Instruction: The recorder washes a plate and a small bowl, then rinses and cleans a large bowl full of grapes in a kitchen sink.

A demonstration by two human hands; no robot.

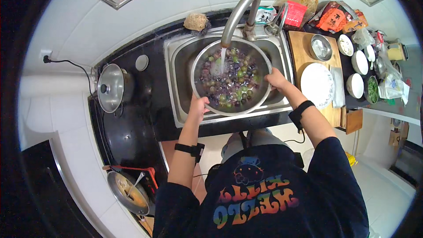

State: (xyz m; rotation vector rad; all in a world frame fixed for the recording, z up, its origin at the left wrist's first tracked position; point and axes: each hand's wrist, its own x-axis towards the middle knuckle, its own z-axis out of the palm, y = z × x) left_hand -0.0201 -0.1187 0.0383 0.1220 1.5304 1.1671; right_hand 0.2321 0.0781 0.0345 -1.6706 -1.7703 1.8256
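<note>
A wide stainless steel basin [195, 78] is held over the metal sink [181, 105]. In it, purple and green grapes [240, 76] lie in water. My left hand [199, 105] grips the rim at the lower left, thumb over the edge. On the opposite side, my right hand [277, 78] grasps the rim. From the curved faucet [236, 15] a stream of water [223, 59] runs into the basin and foams among the grapes. The fingers under the basin are hidden.
Left of the sink stand a lidded pot [111, 88] and a small white lid [141, 62]. A frying pan [127, 193] holds a spoon. On the right, a cutting board [297, 44] carries a white plate [317, 85] and a metal bowl [320, 47]; several white bowls [359, 62] stand beyond.
</note>
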